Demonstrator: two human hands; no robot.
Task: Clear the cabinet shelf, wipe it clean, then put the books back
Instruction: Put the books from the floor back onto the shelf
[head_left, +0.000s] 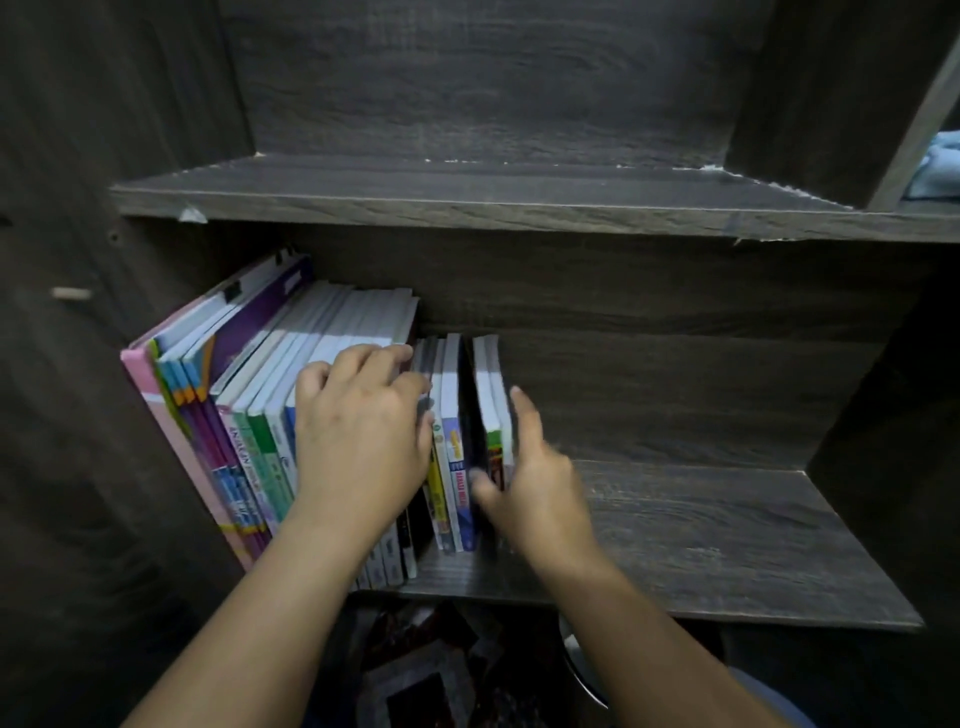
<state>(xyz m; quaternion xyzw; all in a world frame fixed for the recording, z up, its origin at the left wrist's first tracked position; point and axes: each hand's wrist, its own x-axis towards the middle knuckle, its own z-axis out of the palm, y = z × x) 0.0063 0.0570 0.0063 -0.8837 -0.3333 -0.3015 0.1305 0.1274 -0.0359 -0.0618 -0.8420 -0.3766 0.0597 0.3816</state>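
Dark wood cabinet (467, 78), the books (249, 415) packed at the left end of the lower shelf (701, 545): your left hand (358, 431) lies flat, fingers relaxed, bracing the row while your right hand (535, 478) pinches the end pair (491, 395) in its grip, thumb in the gap.

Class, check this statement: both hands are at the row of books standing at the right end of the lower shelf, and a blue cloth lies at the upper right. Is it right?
No. The head view shows the books standing at the left end of the lower shelf. The left hand and right hand are at the row, and the blue cloth lies upper right.
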